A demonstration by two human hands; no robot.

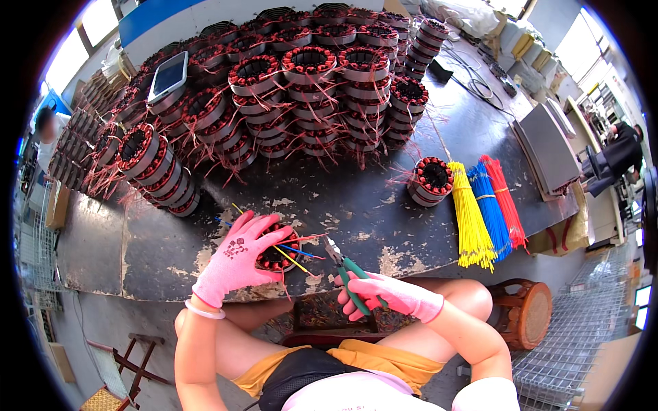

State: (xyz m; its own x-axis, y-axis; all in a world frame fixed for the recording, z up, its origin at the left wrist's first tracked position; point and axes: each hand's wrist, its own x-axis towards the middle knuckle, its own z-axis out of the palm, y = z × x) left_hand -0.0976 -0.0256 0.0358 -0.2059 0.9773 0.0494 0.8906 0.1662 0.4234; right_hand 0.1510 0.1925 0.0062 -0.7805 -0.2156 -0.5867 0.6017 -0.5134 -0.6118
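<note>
My left hand (236, 259), in a pink glove, grips a motor stator (273, 259) at the table's front edge, fingers spread over its top and side. Blue and yellow lead wires (293, 261) cross the stator's ring, and their ends stick out on both sides of my hand. Thin reddish wire ends reach out to the right. My right hand (384, 294), also gloved in pink, is closed round green-handled pliers (355, 268). Their metal jaws point up and left, just right of the wire ends; whether they touch a wire, I cannot tell.
Stacked stators (308, 85) crowd the back and left of the table (356, 205), a phone (169, 74) on one stack. To the right stand a short stator stack (431, 179) and yellow (470, 219), blue (489, 209) and red wire bundles (502, 202). A wooden drum-shaped stool (524, 314) is beside my knee.
</note>
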